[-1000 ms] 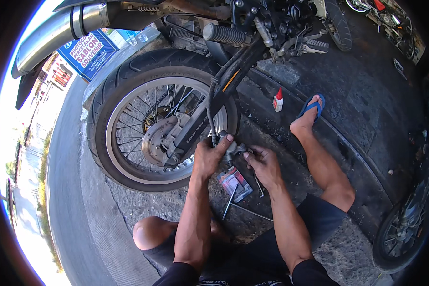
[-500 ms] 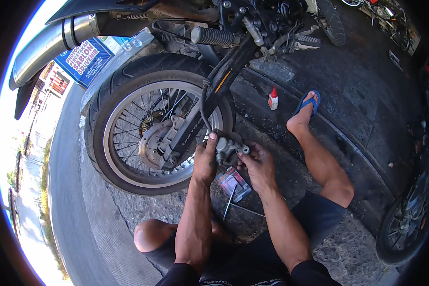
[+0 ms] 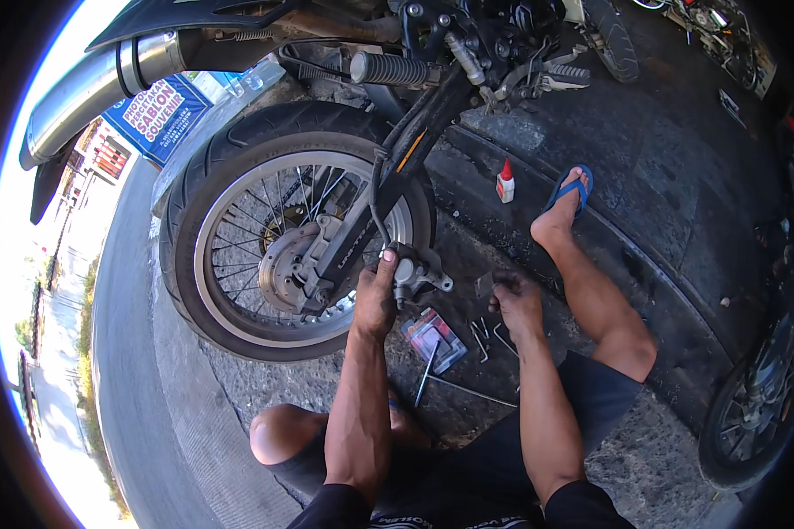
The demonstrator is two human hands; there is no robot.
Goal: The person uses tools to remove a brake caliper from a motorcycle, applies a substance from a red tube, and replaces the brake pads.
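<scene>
My left hand [image 3: 378, 295] is closed around a grey metal brake caliper [image 3: 419, 278], thumb on top. A dark hose [image 3: 375, 203] runs from the swingarm down to the caliper. To the right, apart from the caliper, my right hand [image 3: 518, 304] pinches a small, flat, dark grey piece [image 3: 484, 285]; its exact kind is unclear. Left of the hands stands a spoked motorcycle wheel [image 3: 205, 256] with a brake disc [image 3: 278, 269]. Below the caliper lie a clear-and-red blister pack [image 3: 447, 349] and a T-handle wrench [image 3: 468, 390] on the ground.
Several hex keys [image 3: 479, 339] lie below my right hand. A white bottle with a red cap [image 3: 505, 183] stands by the step, near a foot in a blue flip-flop [image 3: 582, 189]. Overhead are a footpeg [image 3: 393, 69] and the exhaust [image 3: 97, 93]. Another motorcycle wheel [image 3: 741, 432] is at right.
My right hand has moved right, away from the caliper, with a flat grey piece now visible in its fingers. The hex keys have come into view. My left hand still holds the caliper.
</scene>
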